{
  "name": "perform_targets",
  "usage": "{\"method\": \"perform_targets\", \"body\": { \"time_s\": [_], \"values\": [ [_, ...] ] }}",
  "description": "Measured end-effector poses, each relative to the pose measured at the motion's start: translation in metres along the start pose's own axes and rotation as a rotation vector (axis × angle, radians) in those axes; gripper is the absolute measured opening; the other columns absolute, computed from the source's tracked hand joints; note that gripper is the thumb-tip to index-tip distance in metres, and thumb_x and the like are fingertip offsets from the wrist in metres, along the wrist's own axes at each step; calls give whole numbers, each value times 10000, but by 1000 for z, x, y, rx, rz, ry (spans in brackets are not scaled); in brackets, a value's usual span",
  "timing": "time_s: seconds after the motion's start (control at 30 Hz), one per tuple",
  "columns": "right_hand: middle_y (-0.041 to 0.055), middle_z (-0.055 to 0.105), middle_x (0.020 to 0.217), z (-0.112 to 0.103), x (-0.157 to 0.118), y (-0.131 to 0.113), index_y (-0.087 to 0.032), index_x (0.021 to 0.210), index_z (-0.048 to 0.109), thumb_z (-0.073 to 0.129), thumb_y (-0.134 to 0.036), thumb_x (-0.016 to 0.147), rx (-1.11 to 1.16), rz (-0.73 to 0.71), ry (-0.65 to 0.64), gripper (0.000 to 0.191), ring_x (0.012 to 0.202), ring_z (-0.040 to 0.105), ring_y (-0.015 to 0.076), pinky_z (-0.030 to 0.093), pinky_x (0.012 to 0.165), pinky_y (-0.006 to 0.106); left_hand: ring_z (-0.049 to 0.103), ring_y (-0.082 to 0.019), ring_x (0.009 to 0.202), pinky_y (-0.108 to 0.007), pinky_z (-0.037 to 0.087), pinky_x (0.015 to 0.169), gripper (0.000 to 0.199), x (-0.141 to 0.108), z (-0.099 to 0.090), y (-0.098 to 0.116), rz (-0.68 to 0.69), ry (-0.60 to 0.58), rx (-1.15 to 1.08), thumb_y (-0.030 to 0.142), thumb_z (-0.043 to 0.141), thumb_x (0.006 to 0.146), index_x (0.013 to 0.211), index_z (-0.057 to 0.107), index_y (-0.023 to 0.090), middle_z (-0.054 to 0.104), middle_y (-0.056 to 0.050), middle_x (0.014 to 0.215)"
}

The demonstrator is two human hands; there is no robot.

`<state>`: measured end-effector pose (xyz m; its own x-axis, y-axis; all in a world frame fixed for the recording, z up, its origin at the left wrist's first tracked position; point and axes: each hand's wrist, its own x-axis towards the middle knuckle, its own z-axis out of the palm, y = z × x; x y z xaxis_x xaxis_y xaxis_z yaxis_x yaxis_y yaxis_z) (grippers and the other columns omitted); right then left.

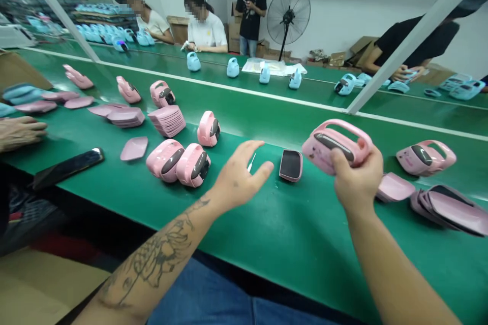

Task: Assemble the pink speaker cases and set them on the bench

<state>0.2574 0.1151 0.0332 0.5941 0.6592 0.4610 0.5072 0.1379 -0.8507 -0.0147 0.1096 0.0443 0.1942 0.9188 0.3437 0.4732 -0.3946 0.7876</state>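
My right hand [356, 175] grips a pink handled case [324, 152] with a dark glossy window, raised above the green bench at right of centre. Fingers apart, my left hand [244, 170] hovers over the bench with nothing in its grasp. A small white-tipped tool [251, 162] shows between its thumb and forefinger, seemingly beyond them. Between my hands lies a pink-rimmed panel [291, 165] with a dark face. Two pink cases [165, 160] [193, 165] stand touching, left of my left hand, and another pink case [208, 128] stands just behind them.
Pink panels are stacked at left [166, 121] and right [450, 208]. Another pink case [426, 157] rests at right. A phone [68, 167] lies near a person's hand [23, 133]. A metal post [412, 45] rises beyond. Several people and blue cases [193, 61] are across the bench.
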Motion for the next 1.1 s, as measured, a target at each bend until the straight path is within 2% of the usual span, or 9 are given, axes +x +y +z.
{"method": "perform_targets", "body": {
  "time_s": [0.07, 0.13, 0.23, 0.3, 0.37, 0.53, 0.7, 0.83, 1.1],
  "values": [
    [116, 689, 1289, 28, 55, 29, -170, 1272, 673, 810, -406, 824, -111, 86, 13, 524, 1159, 678, 290, 558, 1082, 488, 577, -341, 1485, -517, 425, 1296, 486, 23, -11, -10, -26, 16, 307, 370, 625, 1032, 1461, 630, 142, 632, -176, 1562],
    [176, 661, 1335, 51, 93, 58, -122, 1214, 687, 857, -338, 797, -172, 125, 32, 499, 1233, 646, 324, 511, 1152, 522, 666, -359, 1357, -534, 523, 1192, 472, 33, -8, -20, -71, -23, 404, 341, 608, 1026, 1431, 644, 101, 670, -213, 1485],
    [164, 639, 1435, 72, 114, 92, -144, 1318, 668, 818, -382, 930, -245, 156, 63, 479, 1290, 643, 318, 534, 1141, 548, 728, -348, 1205, -521, 596, 1066, 472, 30, 17, -29, -24, -131, 390, 310, 606, 1015, 1427, 654, 86, 702, -221, 1405],
    [122, 649, 1466, 78, 114, 107, -192, 1388, 656, 741, -427, 1022, -279, 169, 76, 443, 1287, 667, 300, 580, 1092, 547, 703, -331, 1246, -501, 572, 1104, 443, 27, 40, -30, 78, -216, 378, 270, 616, 1003, 1417, 681, 128, 695, -189, 1423],
    [118, 630, 1500, 79, 109, 113, -207, 1423, 637, 733, -437, 1027, -299, 171, 80, 468, 1326, 649, 315, 563, 1115, 574, 676, -321, 1274, -488, 544, 1133, 375, 27, 61, -29, 184, -298, 368, 244, 625, 996, 1346, 742, 177, 691, -160, 1428],
    [264, 428, 1620, 56, 81, 96, -121, 1507, 509, 774, -309, 848, -262, 70, 44, 735, 1549, 418, 417, 316, 1297, 647, 685, -305, 1101, -473, 555, 1014, 231, 41, 94, -30, 293, -416, 348, 194, 611, 990, 1009, 841, 196, 746, -139, 1203],
    [183, 626, 1428, 22, 17, 62, -192, 1355, 627, 641, -376, 921, -124, -40, -95, 472, 1318, 625, 321, 510, 1146, 540, 685, -268, 1031, -422, 558, 955, 222, 49, 100, -33, 228, -357, 279, 149, 624, 949, 898, 834, 200, 753, -106, 1112],
    [147, 745, 1273, 16, -29, 47, -204, 1309, 667, 586, -398, 980, -23, -41, -229, 390, 1090, 725, 273, 606, 943, 464, 705, -248, 1043, -396, 564, 972, 202, 52, 99, -27, 144, -257, 206, 172, 631, 944, 887, 823, 195, 758, -91, 1062],
    [141, 752, 1307, 33, -42, 53, -247, 1231, 735, 742, -360, 898, 52, -114, -415, 352, 1247, 668, 342, 521, 1144, 580, 739, -216, 866, -347, 585, 805, 163, 54, 99, -19, 28, -225, 94, 227, 667, 873, 800, 813, 213, 811, -40, 897]
  ]
}}
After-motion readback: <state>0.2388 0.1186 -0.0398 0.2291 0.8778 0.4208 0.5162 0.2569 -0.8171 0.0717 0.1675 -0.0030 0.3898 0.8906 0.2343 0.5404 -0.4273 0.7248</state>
